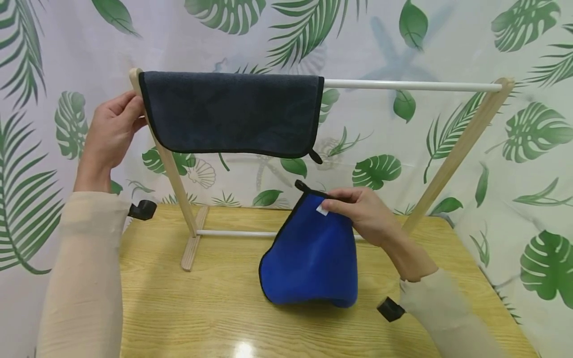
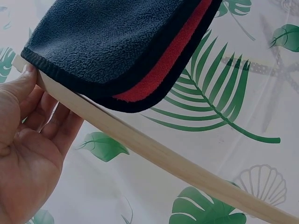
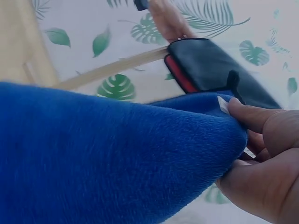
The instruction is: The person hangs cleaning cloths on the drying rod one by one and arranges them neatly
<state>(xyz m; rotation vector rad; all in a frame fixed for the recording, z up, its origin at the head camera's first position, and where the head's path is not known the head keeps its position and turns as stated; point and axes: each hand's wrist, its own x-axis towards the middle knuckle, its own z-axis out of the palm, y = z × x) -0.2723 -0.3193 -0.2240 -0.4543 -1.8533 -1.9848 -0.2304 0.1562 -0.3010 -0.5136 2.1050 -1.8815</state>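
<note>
Beige sleeves (image 1: 82, 268), right grip (image 1: 367, 216) pinching blue cloth (image 1: 313, 258), left grip (image 1: 112, 124) holding wooden post (image 1: 176, 184) beside hung dark cloth (image 1: 233, 112)

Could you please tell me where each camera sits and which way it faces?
Head view: worn on the head, looking forward and down at the rack; left hand, right hand and sleeved forearms show.
Left wrist view: on that wrist, looking at the wooden post and dark gray towel; the left hand shows.
Right wrist view: on that wrist, looking across the blue towel; both hands show.
Head and right wrist share both towels.
</note>
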